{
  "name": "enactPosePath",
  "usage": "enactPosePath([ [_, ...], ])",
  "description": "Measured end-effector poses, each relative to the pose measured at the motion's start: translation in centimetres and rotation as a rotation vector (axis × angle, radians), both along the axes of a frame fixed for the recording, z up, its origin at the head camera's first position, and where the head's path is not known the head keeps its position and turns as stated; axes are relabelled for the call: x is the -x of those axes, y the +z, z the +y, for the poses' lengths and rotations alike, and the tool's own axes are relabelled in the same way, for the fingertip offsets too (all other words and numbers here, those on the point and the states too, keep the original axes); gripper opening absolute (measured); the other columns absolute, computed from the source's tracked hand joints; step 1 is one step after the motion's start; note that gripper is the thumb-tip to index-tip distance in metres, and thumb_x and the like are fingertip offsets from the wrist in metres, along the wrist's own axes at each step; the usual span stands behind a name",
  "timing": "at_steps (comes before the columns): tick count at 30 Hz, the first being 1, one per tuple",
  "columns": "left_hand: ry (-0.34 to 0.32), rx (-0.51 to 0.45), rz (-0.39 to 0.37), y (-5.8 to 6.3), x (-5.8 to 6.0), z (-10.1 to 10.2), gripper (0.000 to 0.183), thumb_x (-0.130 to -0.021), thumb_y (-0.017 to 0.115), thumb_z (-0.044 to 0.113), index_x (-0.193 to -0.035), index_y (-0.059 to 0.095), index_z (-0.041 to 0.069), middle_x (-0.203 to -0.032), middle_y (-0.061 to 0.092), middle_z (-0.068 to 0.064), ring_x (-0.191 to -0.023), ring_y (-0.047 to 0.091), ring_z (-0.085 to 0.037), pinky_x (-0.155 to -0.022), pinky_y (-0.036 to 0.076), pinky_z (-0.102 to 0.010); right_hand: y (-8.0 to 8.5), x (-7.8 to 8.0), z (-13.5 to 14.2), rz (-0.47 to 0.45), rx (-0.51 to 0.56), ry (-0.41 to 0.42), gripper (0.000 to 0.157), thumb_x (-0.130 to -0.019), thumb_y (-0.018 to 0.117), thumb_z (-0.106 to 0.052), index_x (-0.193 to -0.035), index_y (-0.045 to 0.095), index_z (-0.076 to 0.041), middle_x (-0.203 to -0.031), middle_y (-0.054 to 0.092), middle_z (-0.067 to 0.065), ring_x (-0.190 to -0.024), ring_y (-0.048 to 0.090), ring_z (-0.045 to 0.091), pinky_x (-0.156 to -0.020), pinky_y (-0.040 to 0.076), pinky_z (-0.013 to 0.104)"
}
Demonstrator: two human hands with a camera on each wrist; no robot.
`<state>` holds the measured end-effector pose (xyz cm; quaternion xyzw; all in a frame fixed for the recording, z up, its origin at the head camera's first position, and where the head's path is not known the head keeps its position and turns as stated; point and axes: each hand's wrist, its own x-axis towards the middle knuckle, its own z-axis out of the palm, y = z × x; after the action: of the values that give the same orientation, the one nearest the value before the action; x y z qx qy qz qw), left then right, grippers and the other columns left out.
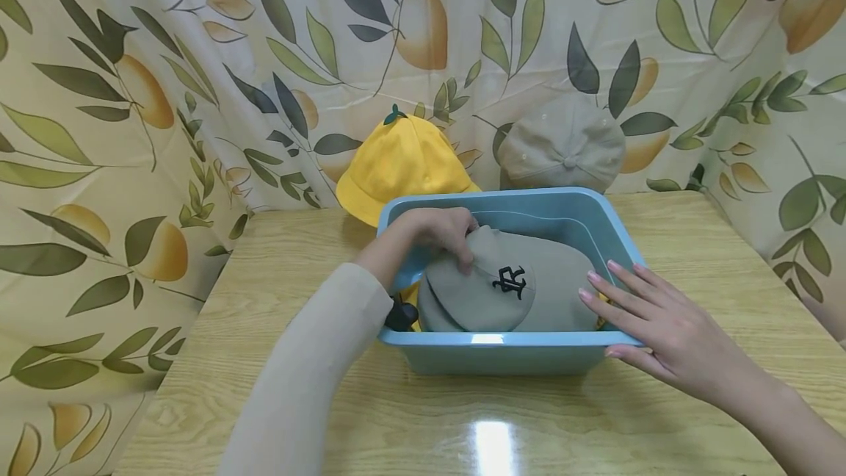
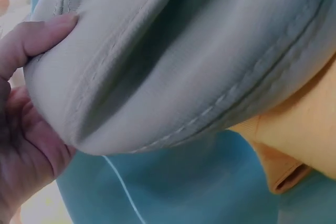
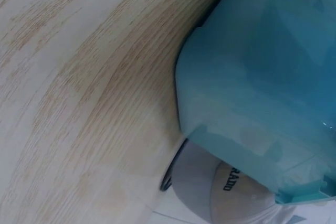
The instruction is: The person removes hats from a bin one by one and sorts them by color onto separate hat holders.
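Observation:
A grey baseball cap [image 1: 562,278] with a black embroidered letter lies inside a blue plastic tub [image 1: 502,355]. My left hand [image 1: 446,230] reaches over the tub's left side and grips the cap's edge. In the left wrist view the thumb presses on top of the grey fabric [image 2: 210,61], with the other fingers partly hidden behind it. Orange-yellow cloth [image 2: 299,124] shows under the cap. At the tub's front right corner, my right hand [image 1: 667,329] is spread with straight fingers over the rim.
Behind the tub stand a yellow bucket hat [image 1: 403,167] with a green sprout on top and a pale grey cap [image 1: 565,142]. Lettering shows on a cap [image 3: 231,187] beside the tub in the right wrist view. A leaf-patterned curtain [image 1: 423,35] surrounds the wooden table [image 1: 264,285].

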<state>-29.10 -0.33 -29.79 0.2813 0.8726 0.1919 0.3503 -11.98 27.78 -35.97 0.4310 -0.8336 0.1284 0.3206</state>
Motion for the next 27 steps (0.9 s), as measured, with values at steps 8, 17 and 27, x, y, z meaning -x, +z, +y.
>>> enactPosePath([
  [8, -0.020, -0.130, -0.008, 1.7, 0.0, -0.1, 0.038, -0.074, 0.075, 0.006, -0.109, 0.059, 0.007, -0.101, 0.061, -0.004, -0.091, 0.054, -0.017, -0.077, 0.048, -0.025, 0.1, 0.0, 0.1, 0.006, -0.009, 0.004, 0.057, -0.099, 0.036, -0.049, -0.130, 0.058, -0.006, -0.144, 0.046, 0.006, -0.139, 0.033, 0.024, -0.116, 0.018, 0.037],
  [17, -0.025, -0.256, 0.014, 4.7, 0.2, -0.9, 0.037, -0.072, 0.075, 0.000, -0.105, 0.059, 0.006, -0.101, 0.064, -0.006, -0.092, 0.058, -0.018, -0.080, 0.051, -0.027, 1.1, 0.3, 0.5, -0.036, -0.002, 0.083, 0.059, -0.100, 0.038, -0.046, -0.129, 0.056, 0.002, -0.141, 0.047, 0.014, -0.139, 0.032, 0.023, -0.116, 0.017, 0.034],
  [27, -0.021, -0.311, 0.064, 7.9, 0.7, -2.1, 0.038, -0.073, 0.074, -0.001, -0.108, 0.060, 0.005, -0.110, 0.062, -0.006, -0.102, 0.055, -0.020, -0.088, 0.047, -0.032, 6.5, 3.0, -1.2, 0.171, 0.163, 0.349, 0.033, -0.100, 0.047, -0.017, -0.119, 0.062, 0.004, -0.128, 0.058, 0.019, -0.129, 0.048, 0.022, -0.109, 0.033, 0.029],
])
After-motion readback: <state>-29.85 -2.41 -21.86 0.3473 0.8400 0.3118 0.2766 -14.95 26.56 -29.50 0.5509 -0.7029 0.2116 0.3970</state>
